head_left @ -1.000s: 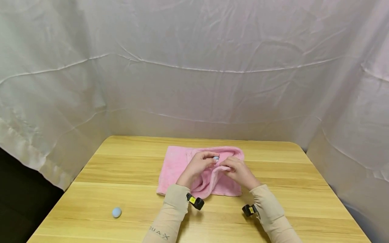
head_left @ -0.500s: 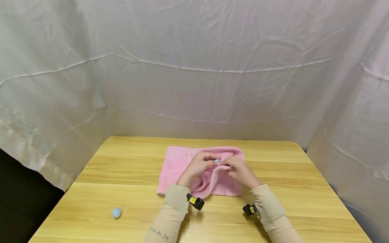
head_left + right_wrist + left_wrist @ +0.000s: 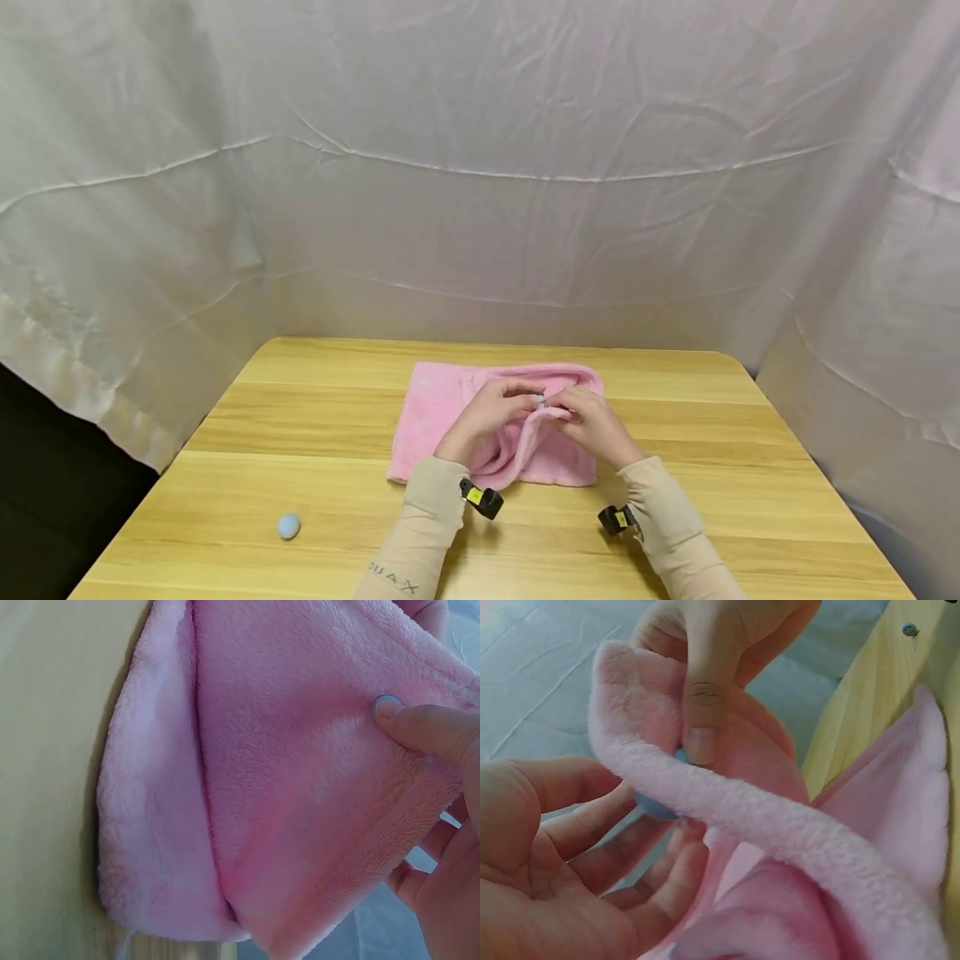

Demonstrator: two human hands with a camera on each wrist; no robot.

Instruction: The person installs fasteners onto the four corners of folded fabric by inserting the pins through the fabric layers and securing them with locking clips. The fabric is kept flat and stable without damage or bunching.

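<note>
A pink plush cloth (image 3: pixel 435 408) lies folded and partly lifted near the middle of the table. My left hand (image 3: pixel 483 415) pinches a small light-blue round piece (image 3: pixel 541 400) at a raised edge of the cloth. In the left wrist view, the blue piece (image 3: pixel 656 808) shows just below the cloth's rolled edge, partly hidden by it and the left fingers (image 3: pixel 592 851). My right hand (image 3: pixel 588 421) pinches that raised edge, thumb on the plush surface in the right wrist view. The two hands' fingertips are close together.
A second light-blue round piece (image 3: pixel 288 525) lies apart on the wooden table (image 3: pixel 225 483), towards the front left. Pale fabric curtains (image 3: pixel 480 233) hang around the back and sides. Black wrist cameras (image 3: pixel 491 502) sit on both sleeves.
The left fingers have moved slightly right with the blue piece, closer to the right fingertips and the cloth edge. The right hand and most of the cloth stay put.
</note>
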